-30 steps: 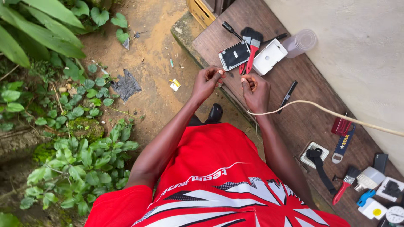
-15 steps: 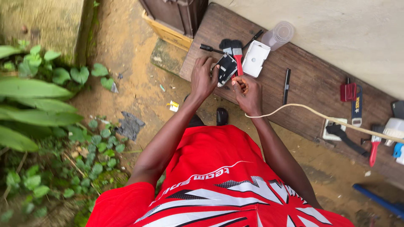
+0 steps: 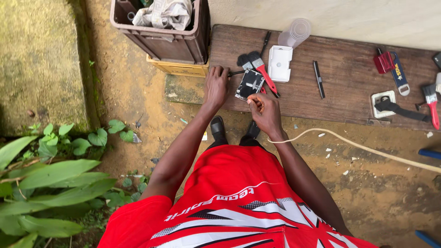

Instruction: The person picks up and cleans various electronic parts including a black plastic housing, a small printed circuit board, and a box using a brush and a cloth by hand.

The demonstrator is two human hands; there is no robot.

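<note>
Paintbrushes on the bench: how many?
3. Two lie side by side just beyond the left hand: a black-handled brush and a red-handled brush. A third red-handled brush lies at the right edge. More may sit out of frame.

A wooden bench (image 3: 349, 87) stands against the wall (image 3: 349, 18); a crate (image 3: 165, 39) stands at its left end; on the bench, from left, lie a switch plate (image 3: 250, 84), two brushes (image 3: 257, 66), a white box (image 3: 279, 63), a plastic cup (image 3: 295, 32); a cable (image 3: 363, 147) runs across the ground before the bench, rightward.
</note>
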